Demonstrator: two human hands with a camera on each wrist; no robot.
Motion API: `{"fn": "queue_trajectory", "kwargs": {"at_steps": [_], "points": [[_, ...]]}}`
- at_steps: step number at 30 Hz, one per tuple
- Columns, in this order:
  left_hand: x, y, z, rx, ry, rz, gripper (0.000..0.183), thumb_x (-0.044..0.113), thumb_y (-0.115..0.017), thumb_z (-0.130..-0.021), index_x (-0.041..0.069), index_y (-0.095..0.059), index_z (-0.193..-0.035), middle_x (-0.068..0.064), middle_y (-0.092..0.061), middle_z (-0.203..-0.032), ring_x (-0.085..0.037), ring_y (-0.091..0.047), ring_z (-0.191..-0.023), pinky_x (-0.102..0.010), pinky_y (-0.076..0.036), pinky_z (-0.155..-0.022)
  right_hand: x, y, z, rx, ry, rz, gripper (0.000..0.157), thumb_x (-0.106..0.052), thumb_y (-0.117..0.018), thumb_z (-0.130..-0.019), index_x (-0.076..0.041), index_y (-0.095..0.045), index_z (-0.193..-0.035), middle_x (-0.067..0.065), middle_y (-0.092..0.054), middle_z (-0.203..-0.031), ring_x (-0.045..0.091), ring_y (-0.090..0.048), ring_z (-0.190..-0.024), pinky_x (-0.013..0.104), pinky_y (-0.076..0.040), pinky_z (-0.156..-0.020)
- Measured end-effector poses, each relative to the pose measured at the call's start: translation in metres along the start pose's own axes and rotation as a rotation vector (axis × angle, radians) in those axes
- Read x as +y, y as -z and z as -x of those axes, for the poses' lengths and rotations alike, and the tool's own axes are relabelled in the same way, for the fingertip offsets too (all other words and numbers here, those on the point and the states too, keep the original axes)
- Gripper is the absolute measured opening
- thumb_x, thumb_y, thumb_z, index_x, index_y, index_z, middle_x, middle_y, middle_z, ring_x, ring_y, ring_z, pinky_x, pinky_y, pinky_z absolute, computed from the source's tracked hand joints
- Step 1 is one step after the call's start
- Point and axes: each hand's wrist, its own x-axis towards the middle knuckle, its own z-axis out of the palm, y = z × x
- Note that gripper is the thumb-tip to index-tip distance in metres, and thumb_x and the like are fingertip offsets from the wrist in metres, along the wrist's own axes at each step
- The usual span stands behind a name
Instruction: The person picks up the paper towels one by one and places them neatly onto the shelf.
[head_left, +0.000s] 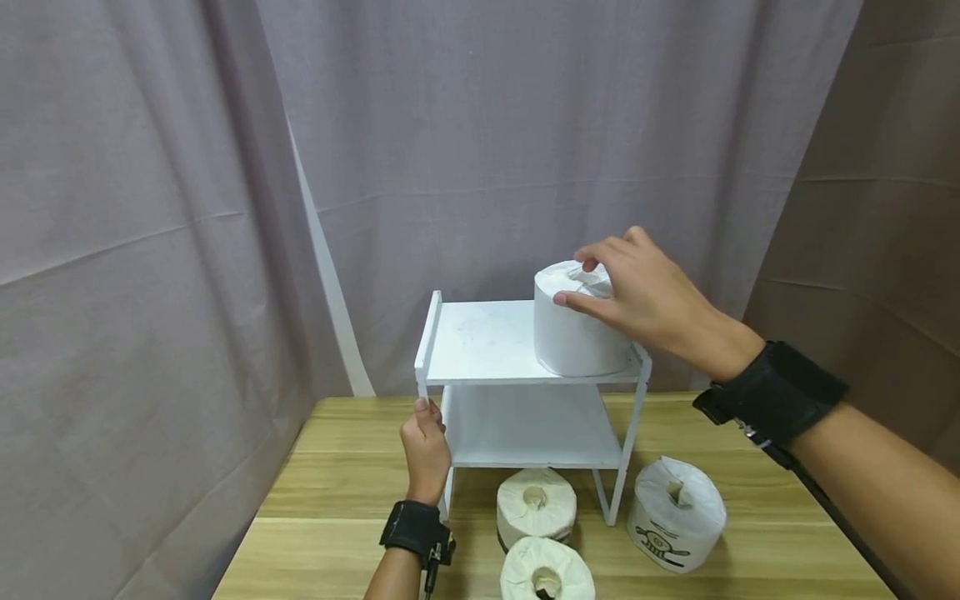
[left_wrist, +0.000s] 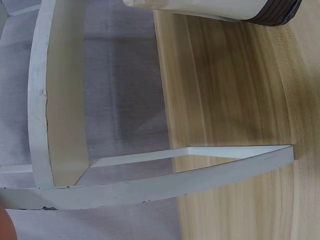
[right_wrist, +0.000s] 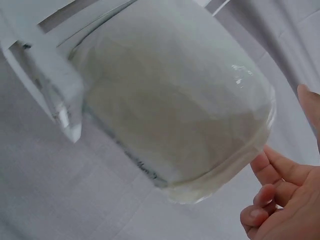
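A two-tier white rack [head_left: 480, 333] stands on the wooden table. On the right of its upper shelf sits a white wrapped toilet roll [head_left: 576, 337], upright. My right hand [head_left: 648, 292] is over the roll's top, thumb and fingers spread apart. In the right wrist view, fingertips lie at the edge of the roll [right_wrist: 175, 100], with the thumb standing away from it. My left hand [head_left: 426, 450] grips the rack's front left upright, the thumb on its near side. The left wrist view shows that upright [left_wrist: 125, 194] running down to the table.
Two cream-wrapped rolls stand upright, one [head_left: 517, 517] near the rack's lower front and another [head_left: 516, 575] nearer me. Right of the rack is a white roll [head_left: 701, 517] with a dark printed drawing. Grey curtains [head_left: 465, 150] hang behind the table [head_left: 337, 500].
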Motion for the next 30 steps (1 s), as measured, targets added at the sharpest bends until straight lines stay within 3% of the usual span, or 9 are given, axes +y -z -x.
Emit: {"fn": "queue_trajectory", "kwargs": {"at_steps": [5,10,16,26,30], "points": [[0.0,-0.004,0.0,-0.015,0.003,0.008,0.056,0.028,-0.029,-0.119,0.015,-0.04,-0.066,0.01,-0.035,-0.057,-0.006,-0.032,-0.05,-0.023,-0.026,-0.049,-0.004,-0.001,-0.001,0.013,-0.04,-0.014,0.057,-0.044,-0.078,-0.097,0.002,-0.066,-0.129,0.02,-0.069,-0.12,0.034,-0.049,-0.108,0.046,-0.045,-0.079],[0.0,-0.003,0.0,-0.017,0.012,0.005,0.055,0.029,-0.029,-0.119,0.016,-0.04,-0.066,0.009,-0.036,-0.057,-0.006,-0.033,-0.05,-0.023,-0.027,-0.049,-0.012,-0.006,-0.004,-0.026,-0.104,-0.035,0.061,-0.047,-0.075,-0.098,0.003,-0.065,-0.131,0.023,-0.066,-0.126,0.037,-0.048,-0.114,0.05,-0.05,-0.082],[0.001,-0.002,0.0,-0.01,0.019,0.003,0.055,0.028,-0.029,-0.119,0.015,-0.04,-0.067,0.009,-0.036,-0.058,-0.007,-0.033,-0.05,-0.023,-0.027,-0.05,-0.023,-0.012,-0.012,-0.062,-0.136,0.043,0.063,-0.048,-0.074,-0.098,0.006,-0.066,-0.129,0.025,-0.068,-0.125,0.04,-0.051,-0.114,0.051,-0.05,-0.084],[0.006,-0.006,0.002,-0.007,0.014,0.007,0.056,0.027,-0.029,-0.119,0.016,-0.04,-0.066,0.009,-0.035,-0.057,-0.007,-0.033,-0.05,-0.023,-0.027,-0.05,-0.03,-0.018,-0.02,-0.074,-0.154,0.306,0.062,-0.053,-0.071,-0.098,0.009,-0.071,-0.102,0.025,-0.069,-0.099,0.042,-0.055,-0.101,0.048,-0.051,-0.07],[0.01,-0.008,0.004,-0.016,0.02,0.009,0.057,0.03,-0.028,-0.119,0.016,-0.04,-0.066,0.009,-0.037,-0.057,-0.007,-0.034,-0.05,-0.023,-0.028,-0.05,-0.029,-0.02,-0.022,-0.104,-0.178,0.368,0.061,-0.055,-0.069,-0.099,0.004,-0.073,-0.085,0.02,-0.066,-0.084,0.042,-0.056,-0.097,0.046,-0.05,-0.062]]}}
